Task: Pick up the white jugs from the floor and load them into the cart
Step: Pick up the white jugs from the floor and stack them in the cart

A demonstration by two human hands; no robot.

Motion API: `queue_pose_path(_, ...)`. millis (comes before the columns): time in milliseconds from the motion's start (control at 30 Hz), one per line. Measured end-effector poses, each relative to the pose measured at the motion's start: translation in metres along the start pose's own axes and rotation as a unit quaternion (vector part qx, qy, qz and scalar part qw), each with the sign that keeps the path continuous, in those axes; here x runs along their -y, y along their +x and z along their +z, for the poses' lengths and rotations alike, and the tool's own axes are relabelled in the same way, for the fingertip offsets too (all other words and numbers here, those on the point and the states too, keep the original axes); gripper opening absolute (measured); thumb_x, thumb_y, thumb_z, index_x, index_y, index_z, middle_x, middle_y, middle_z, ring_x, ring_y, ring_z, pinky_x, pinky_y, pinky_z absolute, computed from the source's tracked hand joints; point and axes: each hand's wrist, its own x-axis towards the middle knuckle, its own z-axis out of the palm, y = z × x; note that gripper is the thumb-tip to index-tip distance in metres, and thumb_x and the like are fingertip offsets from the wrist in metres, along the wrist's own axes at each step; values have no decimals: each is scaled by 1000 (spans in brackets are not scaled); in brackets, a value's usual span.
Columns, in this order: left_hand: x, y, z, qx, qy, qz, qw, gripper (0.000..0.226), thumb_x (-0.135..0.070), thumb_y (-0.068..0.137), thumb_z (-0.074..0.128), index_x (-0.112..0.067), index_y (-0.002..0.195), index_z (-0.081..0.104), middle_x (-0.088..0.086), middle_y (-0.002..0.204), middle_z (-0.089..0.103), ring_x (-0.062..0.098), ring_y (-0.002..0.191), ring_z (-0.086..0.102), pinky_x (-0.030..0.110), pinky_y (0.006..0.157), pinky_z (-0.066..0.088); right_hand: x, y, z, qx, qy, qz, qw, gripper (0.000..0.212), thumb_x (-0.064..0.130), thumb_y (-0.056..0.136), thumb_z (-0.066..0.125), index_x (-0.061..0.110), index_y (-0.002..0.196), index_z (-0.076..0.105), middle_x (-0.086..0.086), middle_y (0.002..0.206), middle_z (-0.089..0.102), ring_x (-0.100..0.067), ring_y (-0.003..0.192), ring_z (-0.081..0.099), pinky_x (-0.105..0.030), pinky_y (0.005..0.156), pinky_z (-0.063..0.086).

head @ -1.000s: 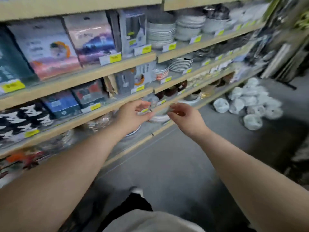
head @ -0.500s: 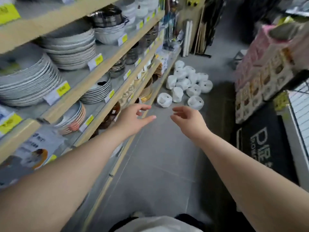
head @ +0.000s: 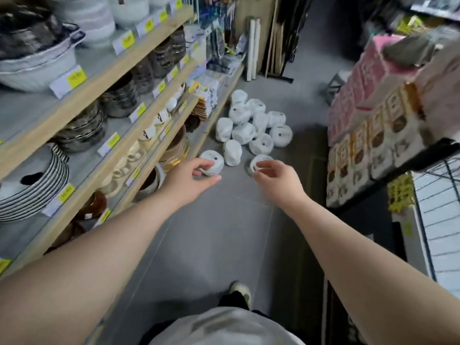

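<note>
The white jugs (head: 242, 133) now lie closer than half a second ago, clustered on the grey floor (head: 211, 245) beside the bottom shelf (head: 224, 100). The left hand (head: 189, 176) and right hand (head: 278, 181) reach toward the nearest two, fingers loosely curled, holding nothing; the first pickup looks imminent.

Two bare arms reach forward above the grey tiled floor (head: 211, 245). The left hand (head: 191, 179) and right hand (head: 276, 181), fingers loosely curled, each overlap the nearest of the clustered white wrapped jugs (head: 242, 133) beside light wooden crockery shelves (head: 99, 73). Whether the hands touch the jugs cannot be told.
</note>
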Motion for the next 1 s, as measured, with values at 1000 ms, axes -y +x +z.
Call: queue_pose_path(1000, 95, 458, 75, -85, -28, -274, 958, 46, -30, 80, 77, -22, 123, 61, -6, 118, 60, 11, 103, 55, 28, 86, 45, -28, 570, 68, 230, -76, 58, 969, 30, 22, 90, 64, 17, 119, 63, 4, 101, 64, -11, 75, 57, -21, 65, 46)
